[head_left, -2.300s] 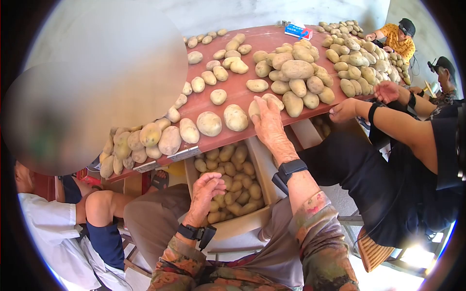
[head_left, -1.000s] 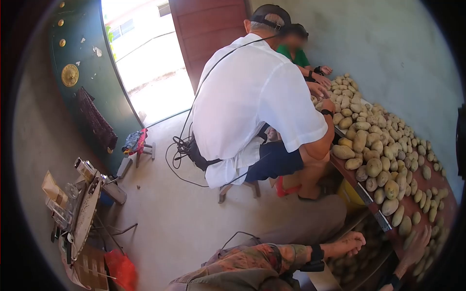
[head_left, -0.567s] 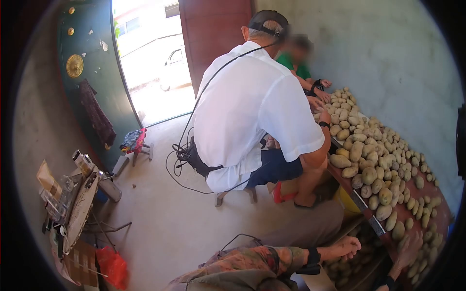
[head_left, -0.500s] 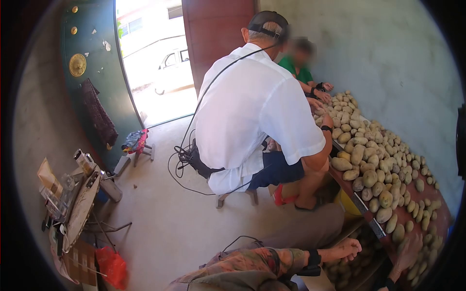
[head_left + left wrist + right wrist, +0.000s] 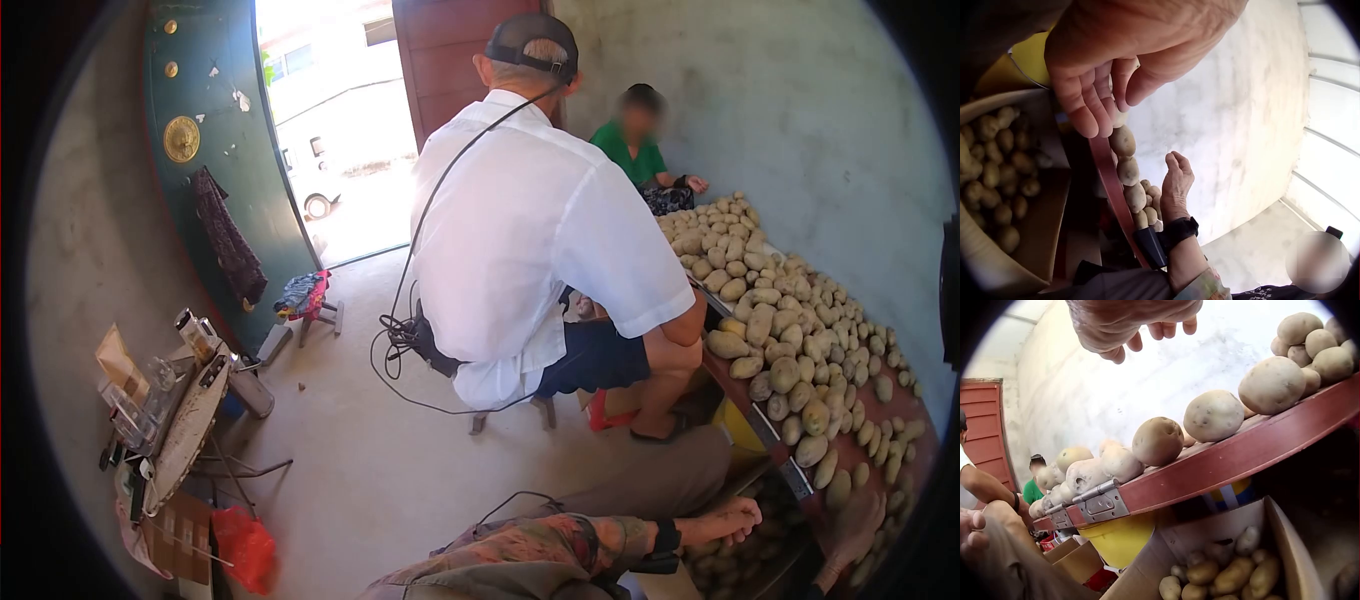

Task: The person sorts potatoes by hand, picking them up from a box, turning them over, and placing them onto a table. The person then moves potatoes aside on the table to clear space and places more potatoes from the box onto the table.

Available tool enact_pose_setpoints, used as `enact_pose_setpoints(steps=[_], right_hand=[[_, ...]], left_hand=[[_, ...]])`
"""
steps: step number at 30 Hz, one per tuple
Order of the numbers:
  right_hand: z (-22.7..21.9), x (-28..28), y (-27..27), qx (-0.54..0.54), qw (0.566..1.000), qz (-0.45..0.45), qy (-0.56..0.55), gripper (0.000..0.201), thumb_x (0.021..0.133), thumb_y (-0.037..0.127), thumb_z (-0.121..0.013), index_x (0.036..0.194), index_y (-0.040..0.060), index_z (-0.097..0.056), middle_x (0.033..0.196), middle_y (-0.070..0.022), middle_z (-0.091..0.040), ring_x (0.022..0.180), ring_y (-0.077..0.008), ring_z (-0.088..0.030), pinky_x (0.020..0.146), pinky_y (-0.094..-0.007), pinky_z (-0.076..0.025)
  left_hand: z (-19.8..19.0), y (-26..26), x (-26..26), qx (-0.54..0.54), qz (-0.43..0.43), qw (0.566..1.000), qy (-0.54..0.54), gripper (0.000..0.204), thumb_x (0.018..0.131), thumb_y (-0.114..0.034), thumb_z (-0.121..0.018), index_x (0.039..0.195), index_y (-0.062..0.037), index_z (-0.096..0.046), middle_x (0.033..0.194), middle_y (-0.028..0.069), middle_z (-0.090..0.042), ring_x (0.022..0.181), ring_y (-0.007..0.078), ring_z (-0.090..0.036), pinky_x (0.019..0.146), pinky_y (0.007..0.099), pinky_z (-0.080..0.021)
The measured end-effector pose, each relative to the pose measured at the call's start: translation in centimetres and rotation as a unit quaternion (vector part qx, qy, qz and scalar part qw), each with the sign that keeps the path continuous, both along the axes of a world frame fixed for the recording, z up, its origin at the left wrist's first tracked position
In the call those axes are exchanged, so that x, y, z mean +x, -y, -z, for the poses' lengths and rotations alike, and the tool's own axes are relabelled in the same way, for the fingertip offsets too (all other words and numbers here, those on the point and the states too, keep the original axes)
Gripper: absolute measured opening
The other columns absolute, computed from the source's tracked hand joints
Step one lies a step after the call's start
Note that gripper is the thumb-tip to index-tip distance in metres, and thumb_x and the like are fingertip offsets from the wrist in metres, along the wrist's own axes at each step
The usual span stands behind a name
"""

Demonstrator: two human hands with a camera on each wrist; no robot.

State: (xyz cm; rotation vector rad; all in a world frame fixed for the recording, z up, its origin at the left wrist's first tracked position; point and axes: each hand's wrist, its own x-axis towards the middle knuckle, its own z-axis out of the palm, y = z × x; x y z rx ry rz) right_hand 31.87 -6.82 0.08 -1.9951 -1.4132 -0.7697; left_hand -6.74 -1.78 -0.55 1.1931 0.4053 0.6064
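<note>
The long red table (image 5: 905, 400) carries a spread of potatoes (image 5: 790, 345), laid out in a loose layer so each can be seen and picked. Below its edge a cardboard box (image 5: 1285, 540) stands ready to catch sorted potatoes. The right hand (image 5: 1129, 325) hovers over the table edge, fingers loose, holding nothing. The left hand (image 5: 1110, 59) hangs relaxed and empty above the box

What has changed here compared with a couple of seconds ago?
The view has swung left, from the table of potatoes to the doorway and the person in a white shirt. The right hand, which lay on a potato, now hovers open at the table edge. The left hand stays empty over the box of potatoes.
</note>
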Motion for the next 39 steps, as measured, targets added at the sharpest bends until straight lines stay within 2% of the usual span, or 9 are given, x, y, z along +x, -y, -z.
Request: enact_pose_setpoints(steps=[2, 5, 9, 13, 17, 20, 25, 34, 39], right_hand=[[-1.4, -1.9, 0.4, 0.033, 0.996, -0.018, -0.079, 0.038, 0.089, 0.014, -0.055, 0.125, 0.0018, -0.049, 0.138, -0.0123, -0.042, 0.125, -0.0275, -0.045, 0.103, -0.0357, -0.037], [-2.9, -3.8, 0.9, 0.02, 0.999, 0.033, -0.028, 0.038, 0.089, 0.014, -0.054, 0.126, 0.0042, -0.049, 0.138, -0.0124, -0.043, 0.124, -0.0286, -0.046, 0.103, -0.0366, -0.037], [-2.7, -2.7, 1.4, -0.004, 0.999, 0.036, -0.002, 0.037, 0.092, 0.015, -0.051, 0.128, 0.0058, -0.049, 0.139, -0.013, -0.044, 0.126, -0.0314, -0.044, 0.102, -0.0385, -0.038], [-1.7, -1.5, 1.6, 0.043, 0.999, -0.005, -0.012, 0.037, 0.093, 0.015, -0.051, 0.128, 0.0054, -0.048, 0.137, -0.0149, -0.044, 0.126, -0.0325, -0.043, 0.103, -0.0388, -0.036], [-3.3, -3.8, 2.6, 0.077, 0.996, -0.037, -0.038, 0.037, 0.092, 0.014, -0.052, 0.128, 0.0052, -0.051, 0.136, -0.0159, -0.044, 0.127, -0.0315, -0.042, 0.105, -0.0396, -0.033], [-4.6, -5.7, 3.0, 0.105, 0.993, -0.025, -0.051, 0.036, 0.087, 0.009, -0.054, 0.122, 0.0, -0.053, 0.134, -0.0157, -0.046, 0.123, -0.0326, -0.044, 0.103, -0.0394, -0.035], [-6.6, -8.0, 4.3, 0.114, 0.988, -0.002, -0.101, 0.032, 0.087, 0.012, -0.057, 0.117, 0.0025, -0.056, 0.132, -0.0185, -0.046, 0.124, -0.0357, -0.043, 0.105, -0.0427, -0.033], [-7.8, -8.7, 5.6, 0.142, 0.982, 0.005, -0.123, 0.031, 0.084, 0.012, -0.062, 0.115, 0.0046, -0.058, 0.128, -0.019, -0.049, 0.118, -0.0366, -0.046, 0.101, -0.0435, -0.037], [-8.0, -9.5, 5.8, 0.14, 0.983, -0.003, -0.122, 0.032, 0.083, 0.011, -0.063, 0.114, 0.004, -0.057, 0.125, -0.018, -0.051, 0.116, -0.0373, -0.047, 0.099, -0.0444, -0.038]], left_hand=[[0.5, -0.1, 0.1, -0.002, -0.001, 1.0, -0.001, 0.025, 0.089, -0.027, -0.045, 0.1, -0.0056, -0.053, 0.084, 0.0015, -0.052, 0.069, 0.009, -0.054, 0.054, 0.0222, -0.045], [0.7, -0.2, 0.2, -0.01, -0.001, 1.0, -0.023, 0.026, 0.089, -0.027, -0.046, 0.1, -0.0051, -0.054, 0.084, 0.0023, -0.053, 0.07, 0.01, -0.055, 0.054, 0.0228, -0.046], [0.9, -0.3, 0.6, -0.014, 0.008, 0.997, -0.07, 0.028, 0.089, -0.027, -0.046, 0.101, -0.0037, -0.055, 0.083, 0.003, -0.054, 0.07, 0.0111, -0.056, 0.055, 0.0235, -0.047], [0.7, 0.4, 0.3, -0.022, 0.012, 0.997, -0.075, 0.029, 0.088, -0.026, -0.047, 0.102, -0.0023, -0.056, 0.082, 0.0031, -0.054, 0.07, 0.011, -0.056, 0.055, 0.0246, -0.048], [1.1, 0.6, 0.5, -0.029, 0.039, 0.994, -0.097, 0.03, 0.087, -0.026, -0.049, 0.105, -0.0019, -0.056, 0.083, 0.0024, -0.055, 0.071, 0.0108, -0.056, 0.059, 0.0247, -0.048], [2.6, 0.7, 0.7, -0.032, 0.066, 0.993, -0.091, 0.03, 0.087, -0.023, -0.055, 0.109, -0.0031, -0.056, 0.087, 0.0024, -0.058, 0.078, 0.0103, -0.058, 0.065, 0.0244, -0.05], [4.2, 0.9, 1.2, -0.056, 0.09, 0.984, -0.141, 0.026, 0.091, -0.02, -0.053, 0.111, -0.0034, -0.056, 0.094, 0.0041, -0.06, 0.081, 0.0109, -0.059, 0.068, 0.0245, -0.051], [3.3, 2.0, 1.4, -0.067, 0.104, 0.974, -0.188, 0.027, 0.092, -0.017, -0.052, 0.114, -0.001, -0.057, 0.097, 0.007, -0.06, 0.086, 0.0134, -0.06, 0.074, 0.0275, -0.053], [3.9, 2.2, 1.6, -0.064, 0.091, 0.973, -0.2, 0.024, 0.092, -0.016, -0.052, 0.109, -0.0022, -0.06, 0.095, 0.0071, -0.062, 0.083, 0.0144, -0.062, 0.071, 0.0272, -0.054]])
